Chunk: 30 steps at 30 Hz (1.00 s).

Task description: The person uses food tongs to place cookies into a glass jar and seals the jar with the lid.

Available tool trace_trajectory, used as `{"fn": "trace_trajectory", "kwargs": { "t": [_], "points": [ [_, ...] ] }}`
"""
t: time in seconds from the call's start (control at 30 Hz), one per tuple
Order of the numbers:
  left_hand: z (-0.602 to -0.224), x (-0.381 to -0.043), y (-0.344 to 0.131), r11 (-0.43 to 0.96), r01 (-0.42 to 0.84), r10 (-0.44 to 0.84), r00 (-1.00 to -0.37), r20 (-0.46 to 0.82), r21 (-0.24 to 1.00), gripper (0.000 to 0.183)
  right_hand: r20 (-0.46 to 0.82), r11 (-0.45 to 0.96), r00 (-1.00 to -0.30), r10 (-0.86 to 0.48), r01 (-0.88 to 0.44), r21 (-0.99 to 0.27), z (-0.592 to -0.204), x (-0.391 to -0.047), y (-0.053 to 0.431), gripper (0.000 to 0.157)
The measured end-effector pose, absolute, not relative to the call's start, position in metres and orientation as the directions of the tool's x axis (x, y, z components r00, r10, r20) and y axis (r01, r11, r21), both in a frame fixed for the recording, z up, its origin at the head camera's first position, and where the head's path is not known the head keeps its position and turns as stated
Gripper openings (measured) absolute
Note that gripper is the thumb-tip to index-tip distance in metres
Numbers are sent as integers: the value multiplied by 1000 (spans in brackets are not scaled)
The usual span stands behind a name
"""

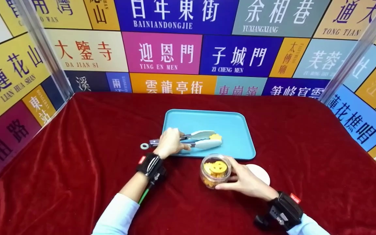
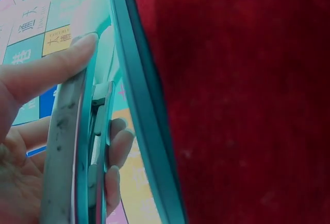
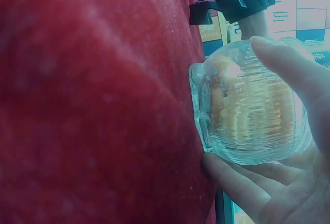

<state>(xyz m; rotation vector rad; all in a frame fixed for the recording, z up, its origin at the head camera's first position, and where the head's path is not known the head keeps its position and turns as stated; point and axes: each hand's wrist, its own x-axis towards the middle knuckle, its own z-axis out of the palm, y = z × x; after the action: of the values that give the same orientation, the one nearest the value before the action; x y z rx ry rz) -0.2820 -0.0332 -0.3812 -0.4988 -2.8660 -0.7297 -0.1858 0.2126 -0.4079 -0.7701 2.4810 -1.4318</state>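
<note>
My left hand (image 1: 170,142) holds a pair of tongs (image 1: 205,144) by the handles, over the front left of the blue tray (image 1: 238,130). In the left wrist view, the thumb lies along one handle and the fingers curl round the other. Between the pale tong tips sits a yellow cookie (image 1: 215,137). My right hand (image 1: 245,179) grips a clear ribbed jar (image 3: 252,154) from its right side, thumb and fingers around the wall. Yellow smiley-face cookies (image 1: 218,167) fill the lidless jar, which stands just in front of the tray.
A white round lid (image 1: 260,173) lies right of the jar, partly behind my right hand. Dark red velvet cloth (image 1: 77,169) covers the table. Printed sign panels (image 1: 163,52) rise at the back and both sides, with clear posts (image 1: 351,55) at the corners.
</note>
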Motion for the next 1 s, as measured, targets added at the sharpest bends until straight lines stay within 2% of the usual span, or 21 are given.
{"fn": "trace_trajectory", "kwargs": {
  "t": [0.3,0.47,0.77,1.0],
  "points": [
    [-381,-282,-38,823,342,258,-937,237,455,24,106,407,-849,-517,-353,-842,-408,-186,213,79],
    [-380,-282,-46,794,384,275,-918,285,472,22,108,421,-852,-512,-359,-833,-408,-185,213,79],
    [-366,-281,-69,671,477,349,-879,327,568,43,109,423,-853,-510,-359,-832,-408,-185,213,80],
    [-357,-280,-86,557,568,470,-817,333,606,42,120,414,-850,-513,-368,-833,-408,-185,213,78]
  ]
}}
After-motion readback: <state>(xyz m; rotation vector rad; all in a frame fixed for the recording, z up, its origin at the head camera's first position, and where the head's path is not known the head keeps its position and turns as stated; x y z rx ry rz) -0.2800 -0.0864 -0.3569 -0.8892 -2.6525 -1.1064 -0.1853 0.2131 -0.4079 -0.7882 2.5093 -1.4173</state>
